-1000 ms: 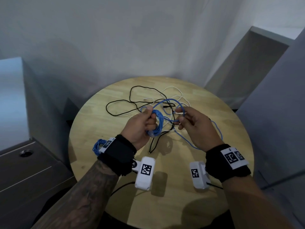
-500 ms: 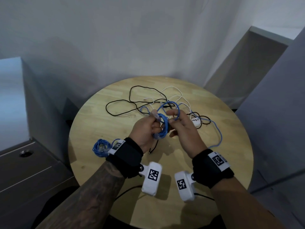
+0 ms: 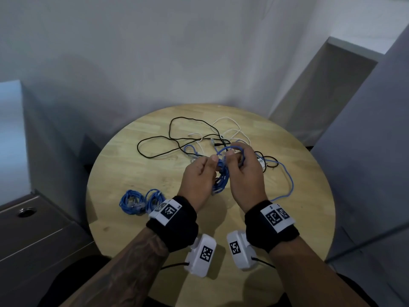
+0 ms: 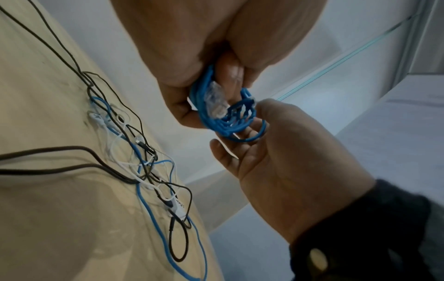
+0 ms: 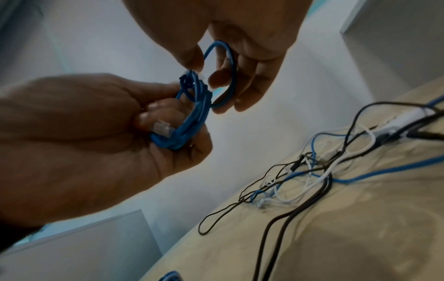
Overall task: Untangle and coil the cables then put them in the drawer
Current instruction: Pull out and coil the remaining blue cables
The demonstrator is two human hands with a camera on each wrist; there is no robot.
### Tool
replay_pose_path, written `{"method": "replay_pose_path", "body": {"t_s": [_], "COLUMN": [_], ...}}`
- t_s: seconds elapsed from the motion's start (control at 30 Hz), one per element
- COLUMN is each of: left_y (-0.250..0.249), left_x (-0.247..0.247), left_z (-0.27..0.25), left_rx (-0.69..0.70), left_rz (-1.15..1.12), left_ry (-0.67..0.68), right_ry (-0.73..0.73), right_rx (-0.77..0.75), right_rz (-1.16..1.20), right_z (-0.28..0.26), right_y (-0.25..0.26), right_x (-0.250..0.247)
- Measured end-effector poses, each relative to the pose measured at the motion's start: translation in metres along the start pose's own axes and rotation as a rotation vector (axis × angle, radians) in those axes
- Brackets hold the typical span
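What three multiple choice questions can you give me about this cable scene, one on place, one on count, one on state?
1. Where do the finished blue coils lie?
A. near the left wrist
B. in the drawer
C. on the floor

2. How many finished coils lie there?
A. one
B. two
C. four

3. What is the left hand doing?
A. resting flat
B. pointing
C. gripping a blue coil

Answers: 1 A, they sit on the round table by that wrist. 2 B, two bundles lie side by side. 3 C, its fingers curl round the coil while the right hand holds a loop of it.
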State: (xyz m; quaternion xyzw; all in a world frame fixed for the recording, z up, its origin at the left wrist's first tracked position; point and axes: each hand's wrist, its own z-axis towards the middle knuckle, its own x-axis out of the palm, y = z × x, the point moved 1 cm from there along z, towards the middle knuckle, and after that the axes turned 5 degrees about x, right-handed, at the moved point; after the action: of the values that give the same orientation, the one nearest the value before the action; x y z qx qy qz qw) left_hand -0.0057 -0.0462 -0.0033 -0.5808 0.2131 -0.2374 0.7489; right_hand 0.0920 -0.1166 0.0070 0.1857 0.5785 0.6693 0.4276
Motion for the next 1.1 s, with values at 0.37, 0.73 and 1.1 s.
{"method": "replay_pose_path", "body": {"t_s": [0.37,0.73,1.1], "left_y": [-0.007,0.0,0.019], "left_x": [0.001,-0.007,-0.01], "left_z": [-0.002,0.001,0.006], "left_rx": [0.082,0.022,-0.327], "left_rz": [0.067,-0.037,-0.204], "left_ry": [0.193,0.222,0.254], "right_ry": [-0.012,0.352,-0.016], "right_rx": [0.048,0.324,0.047], "right_rz": [0.07,0.523,0.403], "right_z": [0.014,0.021,0.035], "right_y": [-0.001,0.005,0.013], "right_x": [-0.01,-0.022,-0.049]}}
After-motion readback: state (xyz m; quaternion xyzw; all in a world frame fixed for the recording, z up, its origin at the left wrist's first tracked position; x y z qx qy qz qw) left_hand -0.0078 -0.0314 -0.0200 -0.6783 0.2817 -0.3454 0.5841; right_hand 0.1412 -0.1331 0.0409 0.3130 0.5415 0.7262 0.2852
